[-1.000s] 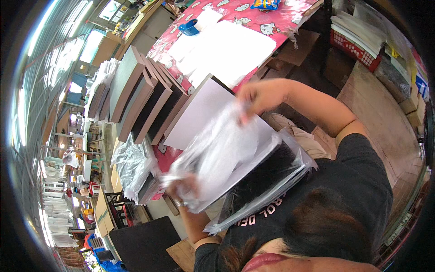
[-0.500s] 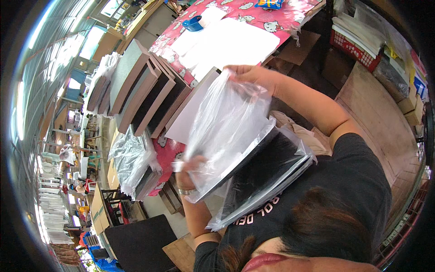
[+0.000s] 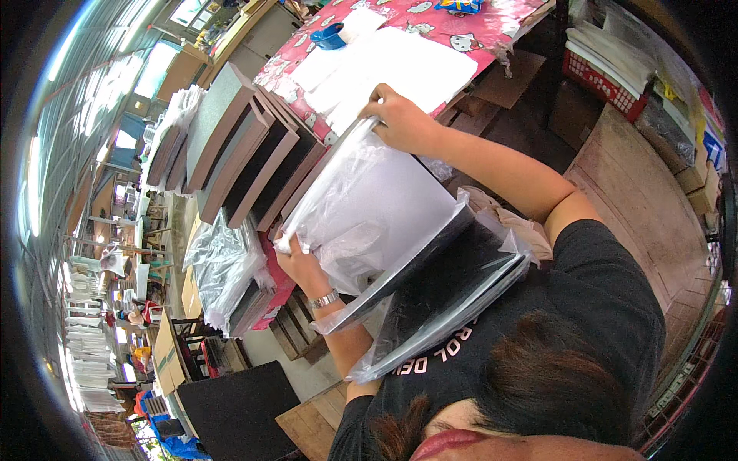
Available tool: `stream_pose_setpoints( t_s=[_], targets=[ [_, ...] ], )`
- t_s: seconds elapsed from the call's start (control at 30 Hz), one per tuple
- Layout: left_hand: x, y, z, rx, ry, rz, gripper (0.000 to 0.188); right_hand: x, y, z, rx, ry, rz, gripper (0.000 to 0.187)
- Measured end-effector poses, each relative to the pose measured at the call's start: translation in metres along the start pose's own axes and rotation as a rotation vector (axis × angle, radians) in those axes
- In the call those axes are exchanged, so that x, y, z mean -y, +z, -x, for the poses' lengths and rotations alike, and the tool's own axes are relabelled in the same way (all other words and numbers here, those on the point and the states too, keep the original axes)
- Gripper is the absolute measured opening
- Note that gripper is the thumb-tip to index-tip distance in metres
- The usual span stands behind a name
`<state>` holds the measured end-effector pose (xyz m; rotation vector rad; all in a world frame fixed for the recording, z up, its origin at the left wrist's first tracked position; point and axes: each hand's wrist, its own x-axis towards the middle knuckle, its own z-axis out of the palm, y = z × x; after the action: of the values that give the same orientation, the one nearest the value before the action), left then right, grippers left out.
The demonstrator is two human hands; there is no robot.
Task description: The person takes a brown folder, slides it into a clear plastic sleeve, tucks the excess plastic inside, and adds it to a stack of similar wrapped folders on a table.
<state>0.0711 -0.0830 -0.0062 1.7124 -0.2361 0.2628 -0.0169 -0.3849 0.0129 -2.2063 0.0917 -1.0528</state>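
My left hand [image 3: 303,266], with a metal watch at the wrist, is closed on the near corner of a clear plastic bag [image 3: 350,165]. My right hand [image 3: 401,119] pinches the far corner of the same edge, so that edge is stretched between both hands. Under the film shows a flat white-faced panel [image 3: 407,200]. Against my torso rest black panels [image 3: 438,288] wrapped in clear plastic. Just left of the bag, thick panels with black and grey faces [image 3: 254,154] lean in a row on the table.
A pink patterned cloth [image 3: 430,31] covers the table, with white sheets [image 3: 415,69] and a blue tape dispenser [image 3: 329,37] on it. Plastic-wrapped panels [image 3: 223,261] stand at its left edge. A red basket [image 3: 600,81] sits at the far right. A black board [image 3: 238,411] lies lower left.
Both hands have moved away from my body, toward the table and upper left. The bag's edge, loose and bunched before, is now drawn into a straight line between them.
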Motion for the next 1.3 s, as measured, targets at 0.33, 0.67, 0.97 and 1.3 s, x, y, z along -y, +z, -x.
stream_pose_setpoints(
  t_s=[0.33,0.67,0.97,1.3],
  targets=[
    [-0.033,-0.083,0.014,0.447,-0.403,0.244,0.018,0.031,-0.064,0.041,0.396,0.609,-0.968,0.02],
    [0.096,-0.066,0.041,0.649,-0.886,0.312,0.024,-0.069,-0.013,0.159,0.278,1.015,-1.522,0.041],
    [0.081,-0.078,0.025,0.57,-0.779,0.45,0.026,-0.006,-0.042,0.089,0.216,0.553,-0.877,0.018],
    [0.125,-0.045,0.053,0.377,-0.779,0.44,0.031,-0.153,0.016,0.254,0.499,1.11,-1.234,0.018]
  ],
)
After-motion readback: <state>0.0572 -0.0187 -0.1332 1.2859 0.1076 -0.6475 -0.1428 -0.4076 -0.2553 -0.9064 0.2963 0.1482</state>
